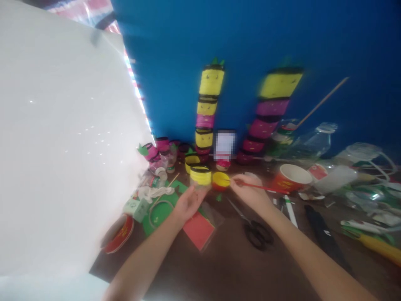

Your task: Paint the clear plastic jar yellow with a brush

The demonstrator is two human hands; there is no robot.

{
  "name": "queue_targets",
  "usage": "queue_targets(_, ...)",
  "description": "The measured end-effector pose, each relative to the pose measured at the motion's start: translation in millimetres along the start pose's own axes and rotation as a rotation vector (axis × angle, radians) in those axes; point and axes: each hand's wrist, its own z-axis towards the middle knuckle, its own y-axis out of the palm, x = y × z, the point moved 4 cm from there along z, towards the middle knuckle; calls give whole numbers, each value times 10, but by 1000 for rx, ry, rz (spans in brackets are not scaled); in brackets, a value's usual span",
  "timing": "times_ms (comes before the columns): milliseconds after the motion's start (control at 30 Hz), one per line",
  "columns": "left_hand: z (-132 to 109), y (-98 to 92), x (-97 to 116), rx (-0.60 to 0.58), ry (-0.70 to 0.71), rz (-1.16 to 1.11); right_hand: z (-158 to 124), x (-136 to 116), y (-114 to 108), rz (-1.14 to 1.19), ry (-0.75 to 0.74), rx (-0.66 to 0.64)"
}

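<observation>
I see my left hand (187,203) reaching forward, fingers curled around the yellow-banded jar (200,175), and my right hand (248,191) pinching a red stick (266,187) beside the yellow cup (221,180).

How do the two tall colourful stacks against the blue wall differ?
The left stack stands nearly upright; the right stack leans to the right. The left stack is narrower, the right stack wider. Both have yellow and pink bands edged in black.

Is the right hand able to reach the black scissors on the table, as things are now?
Probably yes. The scissors lie uncovered near the right hand, with nothing between them. But that hand holds a thin red stick, so its fingers are not free.
</observation>
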Motion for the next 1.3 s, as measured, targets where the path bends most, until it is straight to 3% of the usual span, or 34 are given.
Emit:
queue_targets(233, 2, -44, -25, 25, -21, 19, -97, 66, -10, 90, 34, 45)
queue_targets(400, 11, -68, -23, 57, 4, 73, -286, 227, -69, 528, 215, 132)
queue_targets(633, 9, -31, -36, 57, 9, 172, -588, 327, -100, 967, 326, 227)
queue_targets(767, 7, -42, -47, 26, 18, 207, -707, 323, -34, 1180, 331, 174)
queue_targets(1000, -20, 42, -39, 61, 98, 238, -871, 293, 68, 1096, 293, 82)
queue_targets(1300, -8, 59, -52, 151, 165, 353, -944, 131, 55, 871, 220, 84)
